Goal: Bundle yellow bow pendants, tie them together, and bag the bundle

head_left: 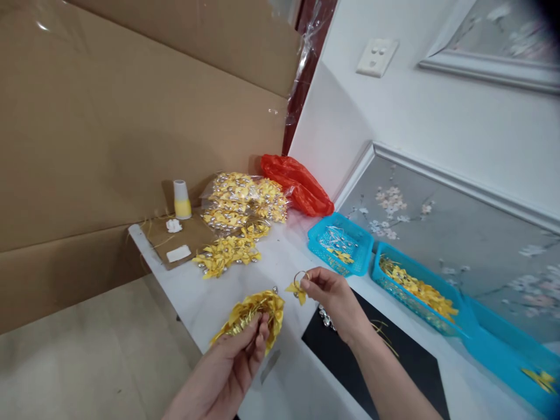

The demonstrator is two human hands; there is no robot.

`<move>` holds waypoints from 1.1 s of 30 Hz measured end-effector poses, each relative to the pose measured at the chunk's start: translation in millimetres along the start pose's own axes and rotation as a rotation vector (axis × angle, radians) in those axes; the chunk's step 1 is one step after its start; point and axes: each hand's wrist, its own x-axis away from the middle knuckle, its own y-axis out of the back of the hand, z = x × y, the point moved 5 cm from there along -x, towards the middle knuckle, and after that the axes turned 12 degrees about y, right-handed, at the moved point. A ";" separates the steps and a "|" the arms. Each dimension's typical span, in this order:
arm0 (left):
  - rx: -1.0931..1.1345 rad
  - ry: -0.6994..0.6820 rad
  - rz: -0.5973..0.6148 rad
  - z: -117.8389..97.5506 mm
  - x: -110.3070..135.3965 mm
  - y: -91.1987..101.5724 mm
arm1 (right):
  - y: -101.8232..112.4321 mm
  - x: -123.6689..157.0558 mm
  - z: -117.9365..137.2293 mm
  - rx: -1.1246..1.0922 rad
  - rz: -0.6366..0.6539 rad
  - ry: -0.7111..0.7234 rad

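Only the head cam to go on here. The left hand (pixel 231 364) is curled closed around a bundle of yellow ribbon pieces (pixel 273 309), with the thumb pressed in against the gold strands. The bundle wraps around the fingertips and sticks out past them on the far side, over the white table (pixel 293 379).

The right hand (pixel 336 297) is pinched shut, thumb against finger, on a gold loop (pixel 296 275) with a single yellow piece (pixel 301 296) on it. That piece sits at the left side of the fingertips, just beside the bundle's upper right edge, so it's basically between the two hands.

Under the right hand and forearm there's a black sheet (pixel 411 379) with some silver beads (pixel 326 318) and a few gold strands (pixel 385 338) on it. Beyond the hands is a loose yellow pile (pixel 230 255), then clear bags of similar pieces (pixel 236 195) and a crumpled red bag (pixel 297 185). Over to the right, a small blue basket (pixel 366 265) has a few yellow bits in it, and the longer blue basket (pixel 468 324) next to it holds a lot more.
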 end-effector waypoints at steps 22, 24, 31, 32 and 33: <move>-0.087 -0.013 0.033 12.9 0.3 -7.5 | -47.1 59.9 39.9 0.894 0.341 0.700; -0.121 -0.024 0.026 13.6 0.3 -7.3 | -48.6 60.0 40.6 0.883 0.355 0.698; -0.074 -0.046 0.022 9.1 6.3 -4.0 | -49.1 53.2 51.5 0.733 0.447 0.682; -0.053 -0.049 0.035 6.8 7.8 -4.2 | -47.3 47.3 54.3 0.640 0.442 0.660; -0.037 -0.049 0.043 4.3 9.3 -4.4 | -45.3 38.9 56.7 0.538 0.422 0.629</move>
